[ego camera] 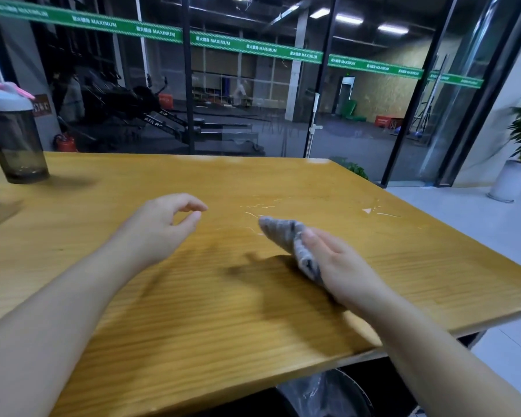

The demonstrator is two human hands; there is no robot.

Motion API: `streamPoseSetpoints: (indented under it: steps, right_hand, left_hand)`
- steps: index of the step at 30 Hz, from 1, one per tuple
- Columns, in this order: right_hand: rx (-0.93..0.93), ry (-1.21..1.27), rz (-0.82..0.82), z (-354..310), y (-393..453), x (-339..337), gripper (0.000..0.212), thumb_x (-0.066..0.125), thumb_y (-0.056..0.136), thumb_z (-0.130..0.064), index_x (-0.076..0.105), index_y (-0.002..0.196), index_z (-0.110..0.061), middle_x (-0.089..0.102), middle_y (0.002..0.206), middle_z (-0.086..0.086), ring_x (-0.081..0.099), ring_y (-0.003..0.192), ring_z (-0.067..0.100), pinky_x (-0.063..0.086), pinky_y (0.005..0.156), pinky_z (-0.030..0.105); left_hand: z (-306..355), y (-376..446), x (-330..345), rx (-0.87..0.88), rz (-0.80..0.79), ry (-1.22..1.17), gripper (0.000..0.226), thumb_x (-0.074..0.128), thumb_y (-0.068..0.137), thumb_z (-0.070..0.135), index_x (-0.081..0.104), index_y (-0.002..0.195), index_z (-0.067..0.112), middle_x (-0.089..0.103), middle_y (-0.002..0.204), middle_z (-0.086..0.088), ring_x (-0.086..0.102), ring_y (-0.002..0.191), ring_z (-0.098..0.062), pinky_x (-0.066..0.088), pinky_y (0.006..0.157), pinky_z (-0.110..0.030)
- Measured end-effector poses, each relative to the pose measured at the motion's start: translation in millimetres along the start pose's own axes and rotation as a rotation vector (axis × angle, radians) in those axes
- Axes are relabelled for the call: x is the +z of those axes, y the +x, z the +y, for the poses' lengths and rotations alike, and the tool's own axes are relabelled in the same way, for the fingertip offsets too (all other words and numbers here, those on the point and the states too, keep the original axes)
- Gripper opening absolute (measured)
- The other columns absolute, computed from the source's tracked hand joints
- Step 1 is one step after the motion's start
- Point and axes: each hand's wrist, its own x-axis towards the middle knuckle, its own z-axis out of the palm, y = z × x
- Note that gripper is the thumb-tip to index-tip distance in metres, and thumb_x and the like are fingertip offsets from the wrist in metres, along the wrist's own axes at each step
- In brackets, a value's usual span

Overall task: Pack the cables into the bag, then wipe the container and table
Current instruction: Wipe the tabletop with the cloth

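My right hand (340, 266) grips a grey patterned cloth (286, 236) just above the wooden table (193, 311), right of centre. The cloth sticks out past my fingers toward the far left and casts a shadow on the wood below. My left hand (166, 221) hovers over the table's middle with its fingers loosely curled and nothing in it. No cables, bag or container show in this view.
A dark shaker bottle (15, 136) with a grey lid stands at the far left of the table. A lined waste bin (322, 392) sits below the near edge. The table's right edge (463, 236) drops to a pale floor. A glass wall stands behind.
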Motion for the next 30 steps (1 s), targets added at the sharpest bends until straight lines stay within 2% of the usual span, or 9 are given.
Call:
streamPoseSetpoints:
  steps: [2,4,7,9,12,15,19,26,30]
  right_hand:
    - [-0.137,-0.082,-0.139,-10.4,-3.1,30.4,0.038,0.034,0.103,-0.028,0.06,0.109,-0.001,0.064,0.106,0.018,0.058,0.098,0.026,0.041,0.085,0.029]
    - [-0.247,-0.224,-0.327,-16.4,-4.8,66.2,0.034,0.034,0.103,-0.028,0.058,0.114,-0.007,0.063,0.114,0.011,0.056,0.107,0.023,0.041,0.095,0.034]
    - [-0.443,-0.585,-0.557,-27.8,-0.8,104.5,0.041,0.029,0.104,-0.032,0.041,0.142,-0.021,0.032,0.154,-0.002,0.019,0.144,0.019,0.012,0.117,0.04]
    - [-0.482,-0.723,-0.629,-33.9,7.1,111.9,0.048,0.026,0.103,-0.037,0.023,0.15,-0.027,0.01,0.16,-0.005,0.001,0.147,0.02,0.001,0.118,0.043]
    - [-0.468,-0.807,-0.687,-36.3,20.0,118.8,0.054,0.023,0.101,-0.047,0.009,0.152,-0.033,-0.003,0.161,-0.009,-0.009,0.147,0.017,-0.006,0.117,0.042]
    - [-0.42,-0.858,-0.645,-34.4,37.8,128.4,0.057,0.023,0.099,-0.052,0.006,0.151,-0.037,-0.006,0.16,-0.012,-0.011,0.147,0.016,-0.009,0.117,0.044]
    - [-0.264,-0.906,-0.528,-17.4,70.8,114.4,0.055,0.02,0.101,-0.049,0.003,0.151,-0.036,-0.009,0.16,-0.011,-0.01,0.147,0.016,-0.006,0.117,0.045]
    - [0.092,-0.98,-0.334,43.3,106.6,26.8,0.055,0.012,0.101,-0.048,-0.003,0.151,-0.033,-0.011,0.16,-0.01,-0.009,0.148,0.02,0.001,0.118,0.045]
    - [0.199,-0.93,-0.228,62.4,134.5,4.1,0.056,0.015,0.103,-0.042,0.001,0.153,-0.021,-0.005,0.161,-0.003,-0.004,0.148,0.018,0.003,0.119,0.041]
  left_hand:
    - [-11.1,-0.5,1.0,-0.018,0.052,-0.035,0.016,0.052,0.092,0.023,0.06,0.097,0.035,0.062,0.101,0.012,0.054,0.098,-0.009,0.037,0.081,-0.025]
    - [-20.3,-1.4,-1.1,-0.054,0.08,-0.076,0.015,0.052,0.092,0.021,0.062,0.097,0.032,0.064,0.097,0.01,0.057,0.096,-0.011,0.039,0.08,-0.026]
    - [-30.9,-2.3,-8.3,-0.069,0.125,-0.121,0.017,0.053,0.092,0.02,0.062,0.093,0.033,0.064,0.095,0.015,0.059,0.094,-0.009,0.041,0.08,-0.026]
    - [-34.3,-2.1,-13.1,-0.07,0.142,-0.14,0.02,0.053,0.092,0.021,0.061,0.089,0.039,0.064,0.096,0.018,0.059,0.095,-0.004,0.044,0.083,-0.028]
    - [-33.2,-1.6,-17.2,-0.071,0.184,-0.18,0.02,0.052,0.092,0.022,0.06,0.088,0.04,0.064,0.097,0.02,0.058,0.096,0.0,0.044,0.084,-0.027]
    - [-28.1,-1.2,-17.9,-0.064,0.193,-0.181,0.019,0.053,0.091,0.022,0.061,0.092,0.039,0.064,0.097,0.021,0.057,0.095,0.003,0.044,0.083,-0.023]
    - [-28.2,-2.5,-13.4,-0.085,0.168,-0.223,0.016,0.054,0.091,0.017,0.064,0.094,0.03,0.065,0.097,0.017,0.058,0.088,0.008,0.041,0.077,-0.007]
    - [-29.8,-4.8,-8.4,-0.165,0.121,-0.27,0.015,0.054,0.091,0.024,0.065,0.095,0.033,0.066,0.097,0.015,0.06,0.093,-0.007,0.045,0.084,-0.025]
    - [-28.0,-4.7,-2.2,-0.177,0.086,-0.275,0.015,0.055,0.091,0.023,0.065,0.092,0.034,0.067,0.094,0.015,0.06,0.092,-0.006,0.044,0.081,-0.02]
